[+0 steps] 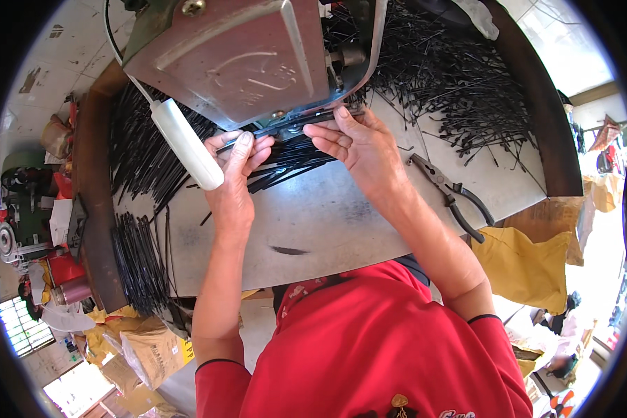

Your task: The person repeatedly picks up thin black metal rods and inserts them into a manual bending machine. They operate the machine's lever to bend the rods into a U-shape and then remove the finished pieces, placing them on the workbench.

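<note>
Under the front of a brownish-red machine head (240, 66), a thin black rod (303, 121) lies crosswise between my two hands. Its left end is pinched between the thumb and fingers of my left hand (238, 160). Toward the other end, my right hand (361, 143) grips it with thumb and fingers, close to the machine's lower edge. The machine hides part of the rod and whatever it rests against. More black rods (289, 167) lie loosely bunched on the metal tabletop (327, 216) below my hands. Beside my left hand hangs a white, rounded oblong piece (188, 143) on a cable.
Dark-handled pliers (453, 191) lie right of my right forearm. A big tangle of black rods (460, 83) covers the back right; bundled rods (143, 258) line the left. Raised brown rims (94, 188) edge the table. A yellow sack (522, 265) sits beyond its right front corner.
</note>
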`<state>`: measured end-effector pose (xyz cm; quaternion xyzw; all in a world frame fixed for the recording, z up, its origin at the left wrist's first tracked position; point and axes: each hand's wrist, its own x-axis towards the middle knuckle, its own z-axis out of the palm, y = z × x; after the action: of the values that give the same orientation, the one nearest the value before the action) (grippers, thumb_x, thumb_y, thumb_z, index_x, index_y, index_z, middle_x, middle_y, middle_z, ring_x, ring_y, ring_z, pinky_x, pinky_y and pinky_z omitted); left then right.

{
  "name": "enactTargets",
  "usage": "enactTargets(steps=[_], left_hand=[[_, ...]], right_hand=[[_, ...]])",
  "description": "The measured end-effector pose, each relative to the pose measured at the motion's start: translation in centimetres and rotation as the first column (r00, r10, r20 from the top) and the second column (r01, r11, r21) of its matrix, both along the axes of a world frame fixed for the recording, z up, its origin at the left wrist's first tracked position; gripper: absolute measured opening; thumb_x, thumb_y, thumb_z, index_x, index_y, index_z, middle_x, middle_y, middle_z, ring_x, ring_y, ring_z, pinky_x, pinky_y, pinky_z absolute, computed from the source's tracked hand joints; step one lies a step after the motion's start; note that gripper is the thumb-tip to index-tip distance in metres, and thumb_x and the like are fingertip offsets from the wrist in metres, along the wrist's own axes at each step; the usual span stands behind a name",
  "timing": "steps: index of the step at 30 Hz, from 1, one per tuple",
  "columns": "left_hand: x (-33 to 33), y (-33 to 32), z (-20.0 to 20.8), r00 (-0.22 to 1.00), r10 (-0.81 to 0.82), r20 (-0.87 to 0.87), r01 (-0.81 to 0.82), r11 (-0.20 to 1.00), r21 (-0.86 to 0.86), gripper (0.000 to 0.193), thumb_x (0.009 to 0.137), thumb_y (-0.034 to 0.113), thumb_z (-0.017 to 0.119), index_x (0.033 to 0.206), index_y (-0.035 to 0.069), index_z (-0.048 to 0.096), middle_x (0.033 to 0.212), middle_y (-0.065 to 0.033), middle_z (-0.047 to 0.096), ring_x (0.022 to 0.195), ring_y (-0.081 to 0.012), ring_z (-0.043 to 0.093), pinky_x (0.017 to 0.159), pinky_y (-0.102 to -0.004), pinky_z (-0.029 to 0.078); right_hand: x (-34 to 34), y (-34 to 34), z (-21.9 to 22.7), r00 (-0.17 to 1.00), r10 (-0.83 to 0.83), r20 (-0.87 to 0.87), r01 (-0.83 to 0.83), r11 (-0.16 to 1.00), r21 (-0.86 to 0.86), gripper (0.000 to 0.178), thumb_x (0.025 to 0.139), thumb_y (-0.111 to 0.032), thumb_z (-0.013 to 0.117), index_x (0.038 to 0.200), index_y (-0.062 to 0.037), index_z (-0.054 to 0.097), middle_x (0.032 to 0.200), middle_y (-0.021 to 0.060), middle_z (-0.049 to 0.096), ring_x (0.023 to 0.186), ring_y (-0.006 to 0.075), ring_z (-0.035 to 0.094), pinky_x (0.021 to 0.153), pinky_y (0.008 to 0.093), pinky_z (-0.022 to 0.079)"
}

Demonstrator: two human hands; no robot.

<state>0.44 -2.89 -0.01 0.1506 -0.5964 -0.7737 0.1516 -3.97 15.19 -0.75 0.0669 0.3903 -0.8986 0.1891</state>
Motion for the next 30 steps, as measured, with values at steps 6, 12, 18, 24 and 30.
enactTargets(steps=[6,12,18,24,30], left_hand=[[-0.2,1.2,0.1,0.999,0.036,-0.038,-0.034,0.999,0.035,0.014,0.091,0.006,0.057,0.099,-0.002,0.049,0.093,-0.0210,0.065,0.086,-0.0272,0.068,0.075,-0.0288,0.058],[-0.3,1.3,-0.1,0.997,0.075,-0.028,-0.072,0.991,0.117,0.012,0.092,0.004,0.055,0.099,-0.002,0.047,0.095,-0.0224,0.064,0.088,-0.0294,0.068,0.075,-0.0300,0.059],[-0.2,2.1,-0.1,0.992,0.123,-0.011,-0.119,0.975,0.188,0.012,0.091,0.003,0.054,0.099,-0.002,0.046,0.093,-0.0222,0.063,0.088,-0.0304,0.068,0.074,-0.0300,0.060],[-0.1,2.4,-0.4,0.995,0.095,-0.012,-0.090,0.967,0.239,0.016,0.091,0.003,0.054,0.099,-0.002,0.042,0.094,-0.0241,0.062,0.087,-0.0311,0.068,0.072,-0.0300,0.060],[-0.5,2.1,-0.9,0.997,0.067,-0.028,-0.059,0.971,0.232,0.007,0.092,0.003,0.054,0.096,-0.001,0.050,0.099,-0.0249,0.063,0.091,-0.0299,0.067,0.077,-0.0299,0.060]], right_hand=[[1.0,-0.8,-0.5,0.991,-0.129,0.032,0.132,0.987,-0.093,0.022,0.097,-0.019,0.050,0.103,0.0009,0.046,0.100,0.0192,0.060,0.097,0.0284,0.065,0.085,0.0344,0.054],[1.1,-0.7,0.0,0.993,-0.113,-0.047,0.112,0.994,-0.009,0.021,0.098,-0.020,0.047,0.102,0.0007,0.045,0.100,0.0197,0.061,0.096,0.0292,0.065,0.085,0.0354,0.054],[2.2,-1.6,-0.1,0.965,-0.199,-0.170,0.208,0.977,0.036,0.023,0.098,-0.023,0.049,0.102,-0.0003,0.046,0.100,0.0214,0.062,0.097,0.0293,0.065,0.086,0.0363,0.053],[2.1,-1.7,-0.3,0.959,-0.231,-0.166,0.236,0.972,0.014,0.023,0.098,-0.024,0.050,0.103,-0.0014,0.046,0.101,0.0214,0.063,0.098,0.0291,0.065,0.085,0.0362,0.053],[1.5,-1.6,-0.6,0.967,-0.216,-0.136,0.215,0.976,-0.024,0.022,0.098,-0.022,0.050,0.103,-0.0013,0.047,0.102,0.0221,0.063,0.097,0.0297,0.065,0.085,0.0366,0.053]])
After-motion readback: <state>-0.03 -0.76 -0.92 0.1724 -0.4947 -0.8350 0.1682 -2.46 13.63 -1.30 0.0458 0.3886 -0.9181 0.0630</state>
